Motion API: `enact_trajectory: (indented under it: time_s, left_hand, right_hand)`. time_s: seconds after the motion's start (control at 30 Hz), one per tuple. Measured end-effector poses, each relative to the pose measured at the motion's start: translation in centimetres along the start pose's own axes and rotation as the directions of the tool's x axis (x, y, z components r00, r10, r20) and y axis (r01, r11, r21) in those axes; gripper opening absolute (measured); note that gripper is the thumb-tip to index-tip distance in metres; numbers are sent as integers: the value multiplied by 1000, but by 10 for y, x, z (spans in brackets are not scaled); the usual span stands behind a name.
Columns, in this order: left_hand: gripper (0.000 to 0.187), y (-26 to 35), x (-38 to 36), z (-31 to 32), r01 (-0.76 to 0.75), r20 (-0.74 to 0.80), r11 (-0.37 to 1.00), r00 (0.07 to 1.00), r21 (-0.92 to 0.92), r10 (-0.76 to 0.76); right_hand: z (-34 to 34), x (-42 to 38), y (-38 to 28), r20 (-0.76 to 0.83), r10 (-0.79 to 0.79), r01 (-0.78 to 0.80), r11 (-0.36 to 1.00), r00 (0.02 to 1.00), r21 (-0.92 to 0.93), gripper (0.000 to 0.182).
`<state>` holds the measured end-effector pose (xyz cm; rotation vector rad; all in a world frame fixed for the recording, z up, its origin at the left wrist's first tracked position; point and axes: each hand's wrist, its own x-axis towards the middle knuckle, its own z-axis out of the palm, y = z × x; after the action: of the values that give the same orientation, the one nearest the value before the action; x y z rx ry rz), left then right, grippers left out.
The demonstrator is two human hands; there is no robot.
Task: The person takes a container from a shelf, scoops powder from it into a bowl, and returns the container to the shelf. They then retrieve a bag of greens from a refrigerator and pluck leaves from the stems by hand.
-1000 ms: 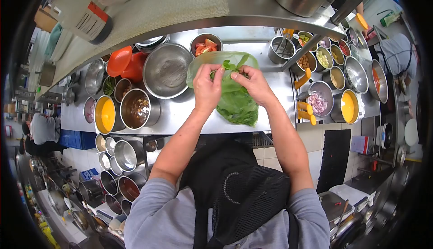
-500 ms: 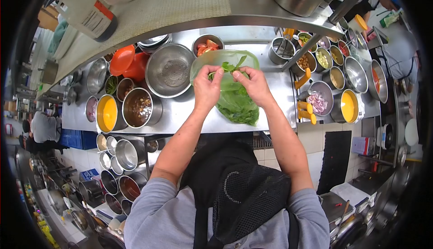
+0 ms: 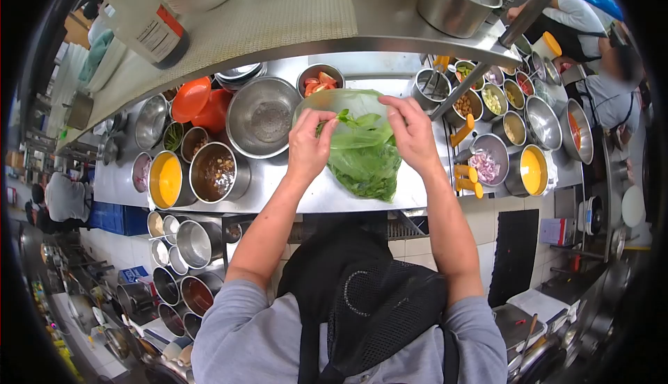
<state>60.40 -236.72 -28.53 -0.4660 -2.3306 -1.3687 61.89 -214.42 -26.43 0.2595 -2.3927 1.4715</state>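
Observation:
My left hand (image 3: 309, 142) pinches a small sprig of green herb leaves (image 3: 342, 115) between thumb and fingertips, above the left part of a bag's mouth. The clear, greenish plastic bag (image 3: 358, 138) lies on the steel counter, its mouth spread away from me. Loose green leaves (image 3: 365, 174) fill its lower part. At the right side of the mouth is my right hand (image 3: 413, 133), its thumb and index finger apart, fingertips by the bag's rim; I see nothing held in it. A steel bowl of cut tomatoes (image 3: 320, 81) stands just behind the bag.
Left of the bag are a wide steel bowl (image 3: 263, 116), a pot of brown sauce (image 3: 219, 172) and a yellow-filled pot (image 3: 167, 179). Several ingredient containers, including chopped onion (image 3: 485, 166), crowd the right. A steel shelf (image 3: 313, 44) overhangs the back. Other people (image 3: 612, 85) stand far right.
My hands were together over the bag, both at a leafy sprig. Now they are apart: the right has moved right, and the left keeps a sprig on the left.

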Motion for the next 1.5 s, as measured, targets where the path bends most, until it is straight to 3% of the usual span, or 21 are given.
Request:
enact_trajectory:
  time_s: [0.03, 0.1, 0.13, 0.2, 0.47, 0.57, 0.63, 0.77, 0.87, 0.93, 0.97, 1.03, 1.13, 1.23, 1.27, 1.33, 1.37, 1.43, 1.5]
  left_hand:
    - [12, 5, 0, -3, 3, 12, 1000, 1000, 2, -3]
    - [7, 14, 1, -5, -70, 73, 998, 995, 6, 69]
    - [7, 13, 1, -5, -68, 83, 998, 994, 3, 67]
    - [8, 10, 0, -6, -182, 100, 983, 979, 30, 178]
    - [8, 8, 0, -9, -133, 127, 991, 983, 6, 131]
    - [8, 6, 2, -15, -61, 105, 998, 992, -34, 65]
    - [8, 5, 4, -19, -6, 116, 999, 993, -49, 12]
    - [12, 0, 2, -30, 91, 248, 993, 966, -77, -69]
    - [13, -1, 2, -36, 106, 321, 992, 944, -68, -79]
    - [13, -1, -1, -38, 94, 346, 994, 936, -48, -71]
    - [13, -1, -2, -38, 74, 349, 997, 935, -31, -58]
    - [13, -1, -3, -38, 53, 351, 998, 935, -14, -45]
    - [12, -3, -8, -38, 31, 326, 999, 945, 18, -35]
    - [12, -7, -14, -41, 60, 244, 997, 969, -51, -46]
    - [13, -14, -17, -46, 146, 192, 985, 973, -90, -127]
    - [15, -32, -23, -55, 276, 182, 943, 953, -187, -243]
    - [15, -40, -27, -59, 276, 180, 942, 953, -192, -243]
    - [18, -35, -30, -64, 457, 349, 589, 889, -666, -296]
    - [19, -21, -35, -59, 463, 339, 541, 885, -702, -319]
  right_hand:
    - [0, -1, -9, -4, 11, -11, 1000, 1000, 4, 23]
    - [4, 1, -17, 222, -117, 165, 964, 968, -210, 21]
    - [7, 2, -6, 306, -140, 208, 957, 942, -201, 19]
    - [12, 3, 7, 338, -164, 237, 954, 927, -186, 18]
    - [26, 1, 6, 302, -201, 207, 978, 932, 10, 12]
    - [26, 3, 7, 332, -144, 122, 989, 932, 88, 16]
    - [21, 0, -1, 412, 33, -116, 977, 911, 179, 19]
    - [16, 1, 7, 522, 91, -292, 903, 848, 316, 21]
    - [15, 0, 10, 553, 42, -265, 906, 832, 329, 18]
    - [14, -1, 7, 538, -16, -72, 987, 843, 143, 16]
    - [14, -2, 4, 538, -15, -75, 987, 843, 144, 16]
    - [14, -1, -2, 489, -143, 193, 980, 860, -54, 13]
    - [18, -2, -7, 400, -169, 227, 968, 901, -103, 11]
    - [16, -2, 5, 299, -221, 255, 963, 928, -81, 11]
    - [11, -3, 8, 301, -222, 257, 963, 927, -83, 11]
    - [1, -4, 7, 218, 19, -26, 999, 976, 33, 13]
    - [3, -1, 12, 220, 17, -24, 999, 975, 28, 13]
    - [9, 7, 21, 142, 92, -121, 969, 986, 214, 17]
    - [26, 9, 28, 201, 127, -161, 973, 971, 163, 12]
